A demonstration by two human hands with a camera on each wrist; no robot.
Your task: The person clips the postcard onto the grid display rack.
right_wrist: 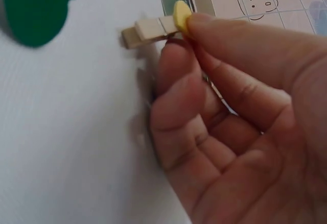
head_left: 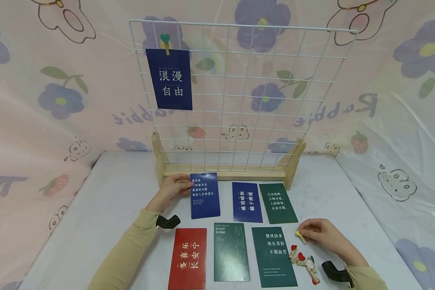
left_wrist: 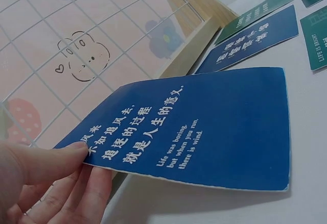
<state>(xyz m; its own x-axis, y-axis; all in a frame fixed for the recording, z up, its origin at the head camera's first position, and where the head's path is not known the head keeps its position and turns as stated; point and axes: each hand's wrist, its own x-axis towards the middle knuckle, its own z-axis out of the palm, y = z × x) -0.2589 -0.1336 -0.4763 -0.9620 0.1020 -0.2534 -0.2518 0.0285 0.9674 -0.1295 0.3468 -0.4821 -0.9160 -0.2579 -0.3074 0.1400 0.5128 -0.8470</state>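
My left hand (head_left: 175, 188) pinches a blue postcard (head_left: 205, 197) with white writing by its left edge. Seen from the left wrist, the thumb (left_wrist: 48, 164) lies on top of the card and the fingers are beneath, with the card tilted up from the table. Between the thumb and fingers of my right hand (head_left: 320, 233) is a small wooden clothespin (right_wrist: 153, 28) with a yellow decoration (right_wrist: 181, 16). Just below this hand lies a pile of clothespins (head_left: 304, 262), some with red hearts.
A white wire grid (head_left: 222, 96) stands in a wooden base (head_left: 224, 175). A green-heart clothespin (head_left: 166, 43) holds a dark blue card (head_left: 171, 80) on its upper left. On the white table are a blue card (head_left: 247, 203), a red card (head_left: 187, 259) and several green cards (head_left: 232, 257).
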